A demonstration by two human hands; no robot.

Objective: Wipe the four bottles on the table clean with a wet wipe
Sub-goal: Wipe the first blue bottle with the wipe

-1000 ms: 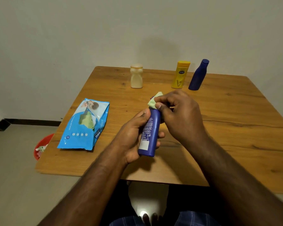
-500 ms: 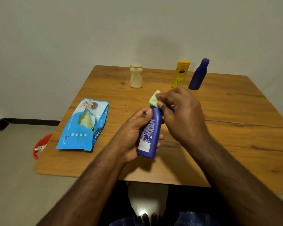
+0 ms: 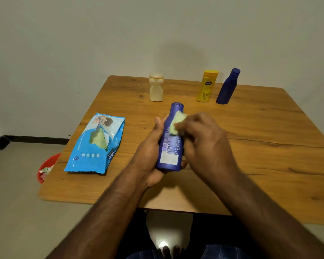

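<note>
1. The left hand [image 3: 150, 157] cradles a blue bottle [image 3: 171, 139] from below and from its 9 o'clock side, thumb laid along the bottle's edge and fingers curled round its base, holding it above the middle of the wooden table [image 3: 269, 146]
2. The bottle is tilted with its cap toward 12 o'clock and its printed back label facing the camera
3. The right hand [image 3: 202, 139] comes in from 3 o'clock and pinches a pale green wet wipe [image 3: 178, 122] against the bottle's upper body, just below the neck; the hand is motion-blurred, so the exact lie of its fingers cannot be told
4. Three more bottles stand upright along the far edge: a cream bottle [image 3: 156, 87] at about 12 o'clock from the hands, a yellow bottle [image 3: 207, 86] at about 1 o'clock, and a dark blue bottle [image 3: 227, 86] just beside the yellow one at its 3 o'clock side
5. A light blue wipes pack [image 3: 95, 144] lies flat on the table at 9 o'clock from the hands, near the left edge
6. A red bin [image 3: 45, 167] sits on the floor, partly hidden under the table's left edge, with crumpled scraps inside
</note>
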